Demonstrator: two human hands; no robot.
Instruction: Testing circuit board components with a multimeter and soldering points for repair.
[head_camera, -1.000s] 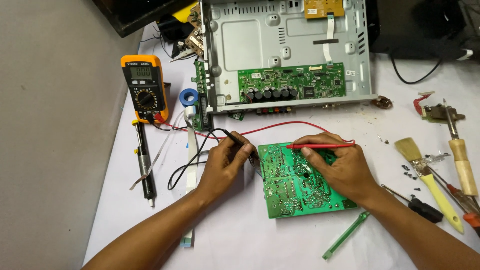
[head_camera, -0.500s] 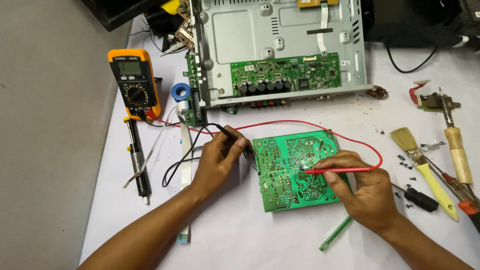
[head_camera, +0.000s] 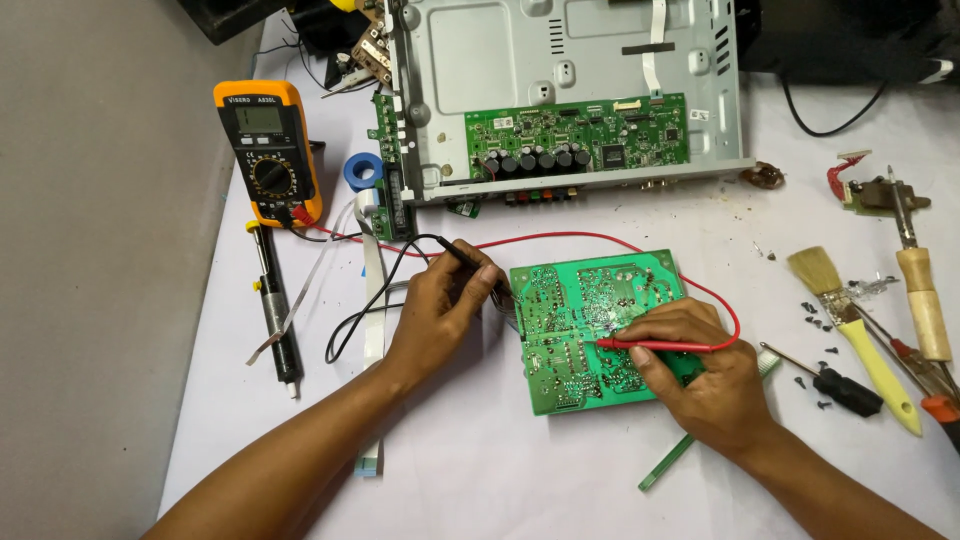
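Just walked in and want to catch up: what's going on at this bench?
A person is probing a green circuit board lying solder side up on the white table. The right hand holds a red probe with its tip on the board; the left hand holds a black probe at the board's left edge. Both leads run to an orange multimeter at upper left. An opened metal chassis sits behind, with a brush and soldering iron at right.

multimeter (head_camera: 268, 150) far left | chassis (head_camera: 570, 90) behind circuit board (head_camera: 600, 330) | brush (head_camera: 850, 320) right
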